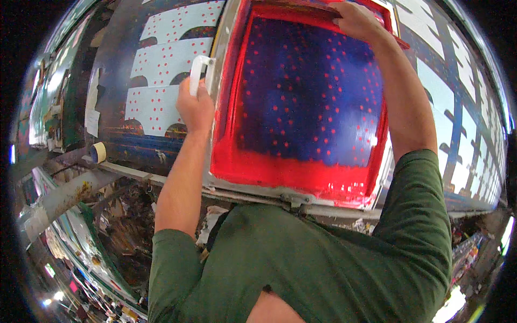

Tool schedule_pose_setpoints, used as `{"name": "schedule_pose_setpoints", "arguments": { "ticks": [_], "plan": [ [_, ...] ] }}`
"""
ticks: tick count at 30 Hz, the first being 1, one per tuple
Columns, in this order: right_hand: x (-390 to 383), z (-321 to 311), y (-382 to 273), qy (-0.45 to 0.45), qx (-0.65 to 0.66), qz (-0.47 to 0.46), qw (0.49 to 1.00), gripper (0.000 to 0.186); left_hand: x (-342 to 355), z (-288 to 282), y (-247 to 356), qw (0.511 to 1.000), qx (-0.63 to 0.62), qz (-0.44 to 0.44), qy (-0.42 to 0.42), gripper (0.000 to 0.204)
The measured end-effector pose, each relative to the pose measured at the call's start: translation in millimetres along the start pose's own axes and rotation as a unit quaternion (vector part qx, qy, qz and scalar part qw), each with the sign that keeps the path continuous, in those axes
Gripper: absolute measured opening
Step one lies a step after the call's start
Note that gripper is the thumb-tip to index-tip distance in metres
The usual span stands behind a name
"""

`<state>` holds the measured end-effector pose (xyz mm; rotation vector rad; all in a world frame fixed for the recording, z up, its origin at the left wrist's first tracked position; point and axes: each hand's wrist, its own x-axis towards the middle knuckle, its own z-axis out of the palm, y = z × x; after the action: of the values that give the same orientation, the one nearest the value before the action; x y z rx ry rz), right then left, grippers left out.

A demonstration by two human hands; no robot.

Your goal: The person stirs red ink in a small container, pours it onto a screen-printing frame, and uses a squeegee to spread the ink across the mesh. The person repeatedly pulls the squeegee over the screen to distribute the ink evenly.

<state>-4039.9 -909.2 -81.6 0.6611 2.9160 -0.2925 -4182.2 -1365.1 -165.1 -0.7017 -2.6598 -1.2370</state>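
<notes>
A screen-printing frame (217, 116) lies on the long table before me. Its dark blue mesh (315, 102) is dotted with small red marks, and red ink (285, 168) coats the borders, thickest along the near side. My left hand (195, 107) is closed around a white handle (195, 72) on the frame's left side. At the far end, my right hand (358, 22) reaches over the mesh and grips a red-smeared squeegee (291, 7) lying across the screen. The hand and the upper picture edge partly hide this squeegee.
Pale cut pieces printed with red dots (156, 102) lie left of the frame. Plain pale pieces (435, 89) run along the table to the right. A tape roll (98, 152) sits at the near left edge, above a thick pipe (70, 196) and scattered scraps.
</notes>
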Motion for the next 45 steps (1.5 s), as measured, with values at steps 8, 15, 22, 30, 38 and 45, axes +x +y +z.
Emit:
{"name": "schedule_pose_setpoints", "arguments": {
  "ticks": [8,15,22,30,38,45],
  "plan": [
    [-156.1,29.5,-105.8,0.053,0.027,-0.073,0.996,0.036,1.6,2.1,-5.7,1.000,-0.017,0.023,0.003,0.024],
    [-270.6,56.6,-194.2,0.074,0.050,-0.049,0.995,0.040,3.8,5.6,-10.4,1.000,-0.026,0.017,0.004,0.025],
    [-350.3,79.6,-255.4,0.092,0.046,-0.031,0.994,0.040,3.6,8.3,-13.9,0.999,-0.049,0.003,-0.013,0.026],
    [-386.3,96.1,-270.0,0.085,0.045,-0.052,0.994,0.058,8.6,16.8,-17.5,1.000,-0.013,-0.027,-0.009,0.026],
    [-398.2,96.8,-256.7,0.058,0.083,-0.107,0.989,0.063,15.7,21.3,-29.5,0.999,0.029,0.018,0.016,0.033],
    [-408.4,102.4,-226.3,0.041,0.106,-0.198,0.974,0.062,15.1,19.4,-30.7,0.999,0.045,0.012,0.024,0.028]
  ]
}}
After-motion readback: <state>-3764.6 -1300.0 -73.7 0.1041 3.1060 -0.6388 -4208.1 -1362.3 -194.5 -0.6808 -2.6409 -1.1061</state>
